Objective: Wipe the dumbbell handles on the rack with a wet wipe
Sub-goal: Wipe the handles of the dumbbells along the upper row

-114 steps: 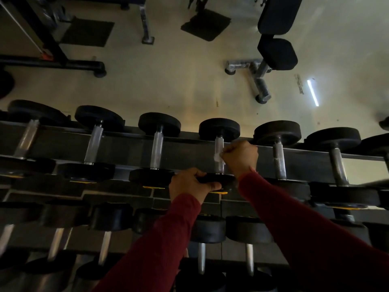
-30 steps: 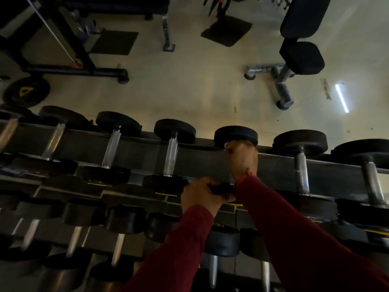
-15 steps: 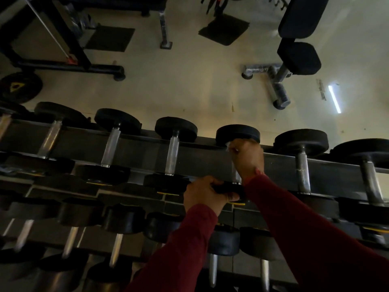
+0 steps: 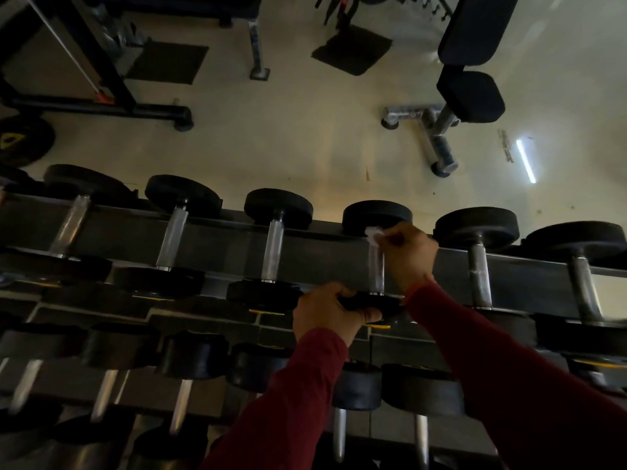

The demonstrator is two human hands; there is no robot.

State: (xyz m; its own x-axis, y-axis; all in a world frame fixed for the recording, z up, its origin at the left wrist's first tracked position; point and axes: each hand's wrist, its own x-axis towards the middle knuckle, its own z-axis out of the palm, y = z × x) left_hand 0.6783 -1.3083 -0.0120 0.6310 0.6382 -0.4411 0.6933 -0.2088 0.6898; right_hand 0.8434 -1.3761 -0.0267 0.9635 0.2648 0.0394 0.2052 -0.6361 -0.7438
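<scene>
1. Wet wipe (image 4: 372, 233): small white wad, at far end of one dumbbell handle (image 4: 376, 268), right against the far head of that dumbbell (image 4: 376, 217). That dumbbell sits on top tier of the rack (image 4: 322, 256), 4th clearly visible from left.
2. R hand (image 4: 405, 254): fingers curled round the wipe, pinching it onto the handle's upper end. Wrist covers the handle's right flank.
3. L hand (image 4: 327, 312): clenched over the near head (image 4: 371, 303) of same dumbbell, thumb on its front edge; reads as bracing it against roll.
4. Progress, my read: mid-task, this handle being worked now. Bare steel shows below the wipe, so stroke not at near end. Can't tell from a single look which other handles are done; no wet sheen distinguishable in this light.
5. Left to do, judged: at least finish this handle; top-tier neighbours L (image 4: 274, 254) and R (image 4: 480, 281) status unknown; lower-tier dumbbells (image 4: 181, 407) likely untouched, but no proof either way.
6. Hidden/unclear: underside of handle not visible; wipe mostly buried in R fist, size and how dirty unknown. Both red sleeves (image 4: 509, 385) block part of lower tier. Rack runs off frame L and R, so total count unknown. Scene dim, lower rows nearly black.
7. Beyond rack: pale floor (image 4: 288, 137), bench (image 4: 471, 89) far R, machine frame (image 4: 95, 96) far L.
</scene>
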